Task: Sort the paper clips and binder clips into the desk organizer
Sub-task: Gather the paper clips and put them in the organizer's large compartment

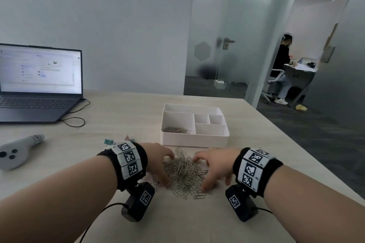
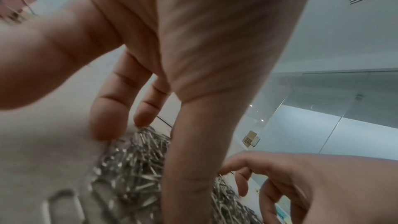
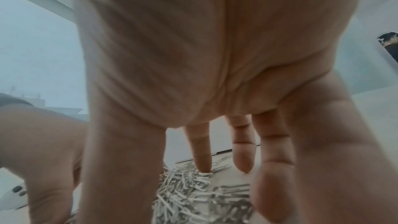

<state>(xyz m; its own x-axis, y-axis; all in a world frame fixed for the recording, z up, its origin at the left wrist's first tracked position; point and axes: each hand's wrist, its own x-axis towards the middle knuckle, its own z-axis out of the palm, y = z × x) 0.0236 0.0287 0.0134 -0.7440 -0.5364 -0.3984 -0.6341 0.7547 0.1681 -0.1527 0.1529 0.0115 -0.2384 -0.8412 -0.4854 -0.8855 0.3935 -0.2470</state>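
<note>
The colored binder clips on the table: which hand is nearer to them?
Left. The left hand rests on the left edge of the paper clip pile, just beside the binder clips behind its wrist. The right hand is across the pile.

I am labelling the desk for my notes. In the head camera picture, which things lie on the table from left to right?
Grey handheld device → laptop → coloured binder clips → left hand → pile of paper clips → right hand. The white organizer stands behind the pile, so I leave it out of the order.
</note>
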